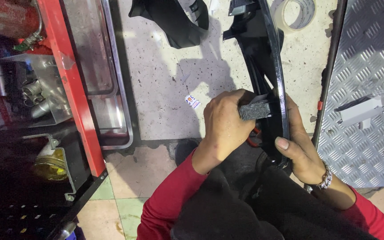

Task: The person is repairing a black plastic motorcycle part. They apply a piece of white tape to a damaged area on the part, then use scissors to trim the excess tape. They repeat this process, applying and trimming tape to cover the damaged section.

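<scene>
Red steel frames the tool cart (74, 89) along the floor's left edge, with metal trays (107, 84) on it and a yellowish lamp unit (50, 163) lower down in its dark shelf. Just right of the cart, a small sticker (193, 102) lies on the speckled floor (165, 80). The left hand (223, 126), in a red sleeve, is curled tight around a small grey foam block (254, 110), pressing it against the inner face of a glossy black curved panel (272, 80). That panel stands on edge near the middle of the floor, running from the far edge down to the person's lap. The right hand (299, 149) clasps the panel's outer rim from behind, thumb hooked over the front; a metal bracelet (325, 178) sits on its wrist. Another black plastic part (174, 20) and a roll of clear tape (295, 13) lie at the floor's far edge. Checker-plate ramp (370, 89) fills the right side.
</scene>
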